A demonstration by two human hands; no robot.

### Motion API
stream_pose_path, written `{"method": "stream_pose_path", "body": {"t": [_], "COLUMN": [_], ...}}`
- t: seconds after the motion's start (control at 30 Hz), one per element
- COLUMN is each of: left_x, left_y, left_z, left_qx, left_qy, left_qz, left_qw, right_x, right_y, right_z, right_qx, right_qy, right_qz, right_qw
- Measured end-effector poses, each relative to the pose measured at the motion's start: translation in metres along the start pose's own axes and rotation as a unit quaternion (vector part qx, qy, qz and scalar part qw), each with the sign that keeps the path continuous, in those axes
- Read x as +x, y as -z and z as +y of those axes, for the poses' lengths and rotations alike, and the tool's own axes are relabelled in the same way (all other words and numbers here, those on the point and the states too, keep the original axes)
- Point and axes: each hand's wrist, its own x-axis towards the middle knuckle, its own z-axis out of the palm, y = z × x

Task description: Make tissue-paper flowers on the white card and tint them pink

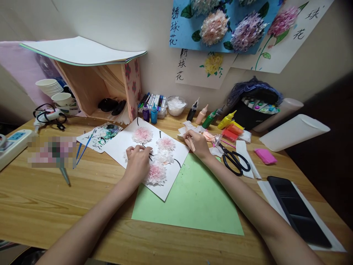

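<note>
A white sheet [172, 184] lies tilted on a green sheet [187, 209]. Pink and white paper-petal flowers [142, 135] and short dark painted stems [178, 163] cover parts of it. My left hand [138, 162] rests over the middle of the white sheet, fingers curled and pressed together among the flowers; what they pinch, if anything, is hidden. Beyond the sheet's right corner, my right hand [197, 144] is closed around a slim peach-coloured stick [192, 144]. Torn white paper scraps [193, 128] lie just past that hand.
Black-handled scissors [235, 162] lie right of my right forearm. Paint bottles [210, 119], markers [157, 101] and a bowl of white scraps [177, 106] stand along the wall. A paint-smeared paper [103, 138] with brushes [85, 146] lies left; a black tray [299, 209] lies right.
</note>
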Motion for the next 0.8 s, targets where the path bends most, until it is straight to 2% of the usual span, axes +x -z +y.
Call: {"method": "stream_pose_path", "body": {"t": [0.1, 0.27, 0.37, 0.43, 0.57, 0.67, 0.8], "left_x": [0.0, 0.0, 0.0, 0.0, 0.001, 0.001, 0.001], "left_y": [0.0, 0.0, -0.001, -0.001, 0.0, 0.001, 0.001], "left_z": [0.0, 0.0, 0.0, 0.001, 0.001, 0.001, 0.001], "left_qx": [0.002, 0.0, 0.001, 0.003, 0.004, 0.002, 0.002], "left_qy": [0.0, -0.004, -0.007, -0.007, -0.005, -0.004, -0.004], "left_qz": [0.001, 0.003, 0.003, 0.003, -0.004, -0.008, -0.009], "left_qw": [1.0, 1.0, 1.0, 1.0, 1.0, 1.0, 1.0], "right_x": [-0.006, -0.024, -0.033, -0.037, -0.038, -0.037, -0.034], "right_y": [0.017, 0.037, 0.045, 0.051, 0.059, 0.063, 0.066], "right_z": [-0.006, -0.001, 0.001, -0.001, -0.009, -0.014, -0.016], "right_qx": [0.083, 0.154, 0.159, 0.138, 0.063, 0.016, -0.111], "right_qy": [-0.047, -0.105, -0.105, -0.092, -0.051, 0.002, 0.121], "right_qz": [0.041, -0.003, 0.019, 0.044, 0.055, 0.076, 0.01], "right_qw": [0.995, 0.983, 0.981, 0.985, 0.995, 0.997, 0.986]}}
